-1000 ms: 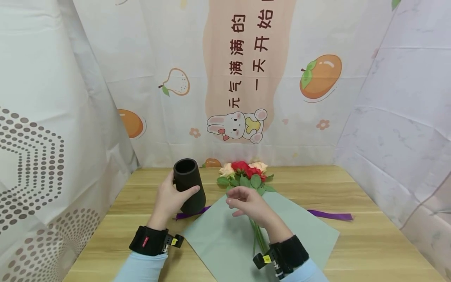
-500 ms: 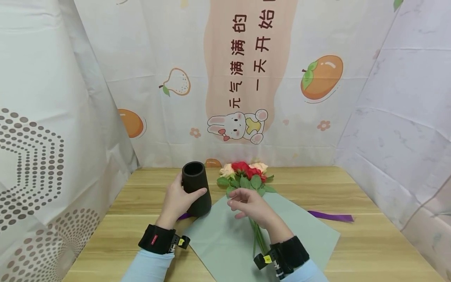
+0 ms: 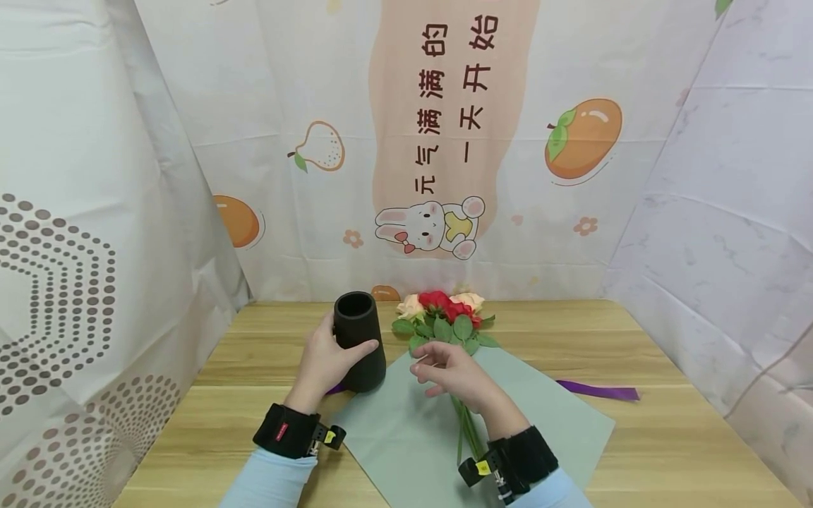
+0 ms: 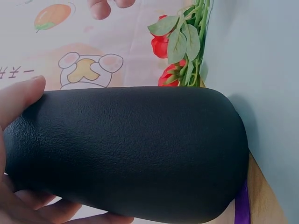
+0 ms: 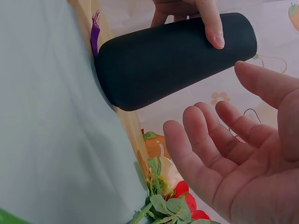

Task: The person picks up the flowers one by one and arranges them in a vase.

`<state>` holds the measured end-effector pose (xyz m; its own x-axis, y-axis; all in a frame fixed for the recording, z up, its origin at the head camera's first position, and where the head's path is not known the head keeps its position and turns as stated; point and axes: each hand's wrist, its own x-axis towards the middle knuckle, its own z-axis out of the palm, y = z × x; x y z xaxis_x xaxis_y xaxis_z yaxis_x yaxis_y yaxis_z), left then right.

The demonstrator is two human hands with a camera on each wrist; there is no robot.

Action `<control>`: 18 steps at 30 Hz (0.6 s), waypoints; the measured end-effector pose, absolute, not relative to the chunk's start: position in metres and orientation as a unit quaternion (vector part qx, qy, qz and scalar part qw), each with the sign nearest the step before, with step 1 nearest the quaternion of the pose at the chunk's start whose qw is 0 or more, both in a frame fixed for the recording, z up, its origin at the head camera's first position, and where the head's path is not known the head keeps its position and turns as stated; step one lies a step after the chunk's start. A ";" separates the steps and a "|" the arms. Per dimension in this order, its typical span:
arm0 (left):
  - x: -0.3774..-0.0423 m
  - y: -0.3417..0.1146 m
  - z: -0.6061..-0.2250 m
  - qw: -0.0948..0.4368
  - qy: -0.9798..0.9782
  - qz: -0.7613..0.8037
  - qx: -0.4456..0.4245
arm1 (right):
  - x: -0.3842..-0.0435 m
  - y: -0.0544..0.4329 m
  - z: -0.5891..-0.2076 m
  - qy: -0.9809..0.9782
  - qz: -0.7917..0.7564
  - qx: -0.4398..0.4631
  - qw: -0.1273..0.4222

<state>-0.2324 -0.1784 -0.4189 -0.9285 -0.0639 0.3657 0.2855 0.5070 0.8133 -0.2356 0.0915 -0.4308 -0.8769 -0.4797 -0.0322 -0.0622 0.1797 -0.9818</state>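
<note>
A black vase (image 3: pixel 359 346), round-mouthed and wider at the base, stands nearly upright in the grip of my left hand (image 3: pixel 327 363). The left wrist view shows the thumb and fingers round the narrower end of the vase (image 4: pixel 126 149). Its base is at the left edge of a sage-green paper sheet (image 3: pixel 406 416); whether it touches cannot be told. Over the paper hovers my right hand (image 3: pixel 460 377), holding nothing, its fingers loosely bent in the right wrist view. Red and cream roses (image 3: pixel 444 307) lie behind that hand, their green stems (image 3: pixel 466 427) running across the paper.
A purple ribbon (image 3: pixel 600 390) runs under the paper and sticks out on both sides, its left end partly hidden by the vase. The wooden table (image 3: pixel 686 444) ends at a printed cloth (image 3: pixel 317 212) at the back, with white cloths at both sides.
My left hand has carried the vase to the right and slightly nearer, up to the paper's left edge. The vase now hides more of the ribbon. My right hand has stayed almost still.
</note>
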 end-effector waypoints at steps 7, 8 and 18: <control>-0.233 -0.179 -0.421 0.176 -0.849 -0.493 -0.072 | -0.236 0.090 -0.433 0.748 -0.614 -0.184 0.172; -0.233 -0.180 -0.421 0.176 -0.848 -0.495 -0.073 | -0.236 0.090 -0.433 0.748 -0.613 -0.185 0.172; -0.235 -0.183 -0.427 0.174 -0.848 -0.495 -0.079 | -0.236 0.090 -0.431 0.753 -0.612 -0.183 0.160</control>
